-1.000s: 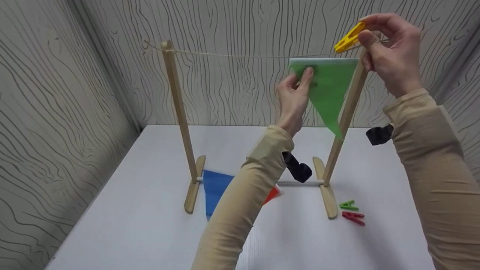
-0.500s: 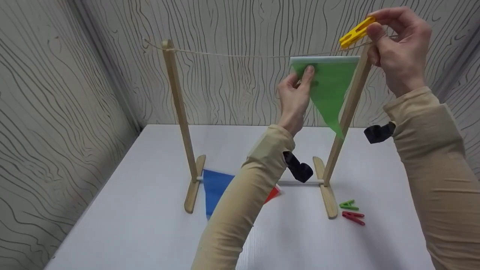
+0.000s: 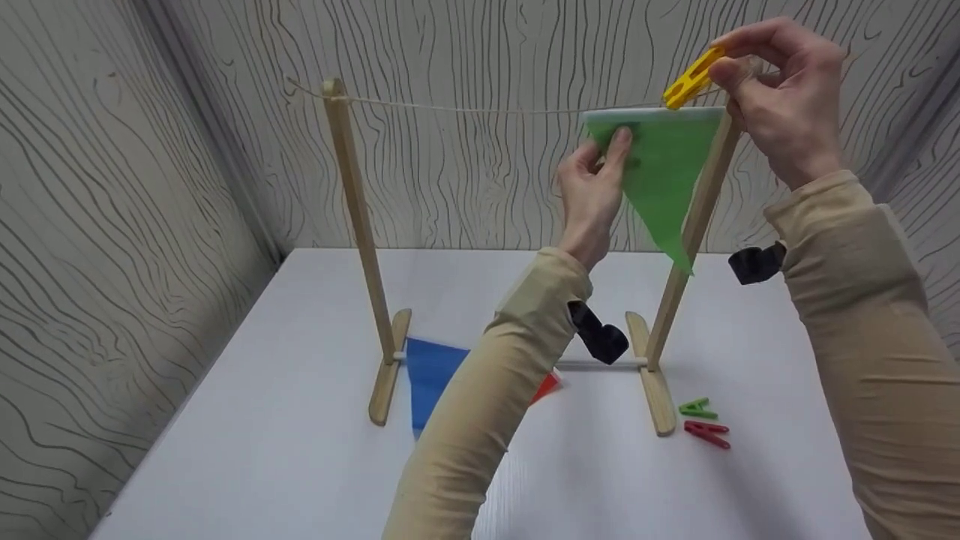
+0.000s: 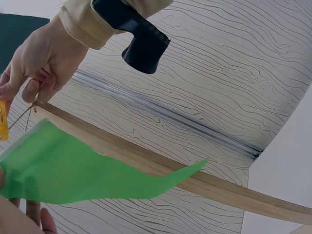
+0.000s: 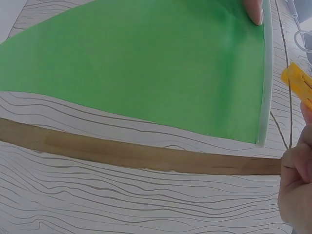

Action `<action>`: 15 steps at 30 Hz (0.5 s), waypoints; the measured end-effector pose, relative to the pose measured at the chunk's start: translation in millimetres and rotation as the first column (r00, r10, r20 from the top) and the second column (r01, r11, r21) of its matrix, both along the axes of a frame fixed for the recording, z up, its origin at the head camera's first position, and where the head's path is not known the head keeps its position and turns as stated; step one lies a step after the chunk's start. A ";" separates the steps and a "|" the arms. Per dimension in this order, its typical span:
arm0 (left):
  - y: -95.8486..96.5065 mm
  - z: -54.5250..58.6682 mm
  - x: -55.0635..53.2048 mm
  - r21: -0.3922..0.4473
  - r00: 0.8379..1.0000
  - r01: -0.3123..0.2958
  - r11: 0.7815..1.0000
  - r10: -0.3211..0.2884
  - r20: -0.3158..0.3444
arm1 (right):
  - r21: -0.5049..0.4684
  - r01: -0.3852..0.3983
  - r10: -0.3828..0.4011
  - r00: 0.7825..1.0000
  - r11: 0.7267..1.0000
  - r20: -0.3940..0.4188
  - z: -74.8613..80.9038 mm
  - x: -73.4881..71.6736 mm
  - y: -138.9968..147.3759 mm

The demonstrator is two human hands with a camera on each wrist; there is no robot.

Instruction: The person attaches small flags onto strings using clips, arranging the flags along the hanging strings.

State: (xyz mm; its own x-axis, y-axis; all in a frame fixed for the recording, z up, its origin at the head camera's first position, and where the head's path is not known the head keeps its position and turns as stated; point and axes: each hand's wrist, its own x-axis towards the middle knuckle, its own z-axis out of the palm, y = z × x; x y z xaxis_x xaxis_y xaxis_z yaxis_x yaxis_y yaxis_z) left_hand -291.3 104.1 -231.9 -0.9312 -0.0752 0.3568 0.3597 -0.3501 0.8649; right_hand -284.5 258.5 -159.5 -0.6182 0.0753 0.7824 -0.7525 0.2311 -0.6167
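My left hand [image 3: 592,187] pinches a green triangular pennant [image 3: 667,172] near its upper left corner, thumb in front and fingers behind. The pennant's white top edge is level with the string [image 3: 465,111], and its point hangs down in front of the right wooden post [image 3: 701,210]. Between thumb and index finger, my right hand [image 3: 791,105] pinches a yellow clothespin [image 3: 691,79], tilted with its nose down to the left. That nose is at the string, just above the pennant's edge; in the right wrist view the clothespin [image 5: 298,83] is apart from the pennant [image 5: 161,68].
A green clothespin [image 3: 698,409] and a red clothespin [image 3: 706,434] lie on the white table [image 3: 255,420] by the stand's right foot. A blue pennant [image 3: 433,379] and a red pennant [image 3: 546,388] lie partly under my left forearm. The left post [image 3: 360,225] holds the string's other end.
The yellow clothespin went up and right with my right hand, then back down and left toward the pennant's edge. My left hand raised the pennant slightly toward the string.
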 end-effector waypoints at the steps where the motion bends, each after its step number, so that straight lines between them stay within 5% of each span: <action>1: 0.0 0.1 0.1 -0.001 1.000 0.001 1.000 -0.001 0.000 | 0.026 0.033 -0.033 0.999 0.999 0.005 0.3 -0.1 -0.5; 5: 0.4 0.2 1.2 -0.003 1.000 0.002 1.000 -0.002 0.008 | 0.118 0.129 -0.134 0.990 0.985 0.039 1.3 -0.7 -0.8; 11: 0.9 -0.2 0.9 0.001 1.000 0.009 1.000 -0.009 0.002 | 0.105 0.067 -0.078 0.992 0.992 0.102 3.6 -0.5 -0.7; 15: 0.7 -0.7 0.8 -0.005 1.000 0.010 1.000 -0.010 -0.006 | 0.130 0.096 -0.108 0.991 0.987 0.085 4.2 1.0 -2.0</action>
State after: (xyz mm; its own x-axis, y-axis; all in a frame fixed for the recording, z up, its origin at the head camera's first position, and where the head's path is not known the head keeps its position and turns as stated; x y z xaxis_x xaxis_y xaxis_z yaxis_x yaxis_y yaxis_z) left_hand -290.5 104.8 -232.6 -0.9298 -0.0644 0.3625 0.3612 -0.3495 0.8645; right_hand -283.5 256.6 -155.3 -0.6819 0.0464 0.7300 -0.6625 0.3837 -0.6433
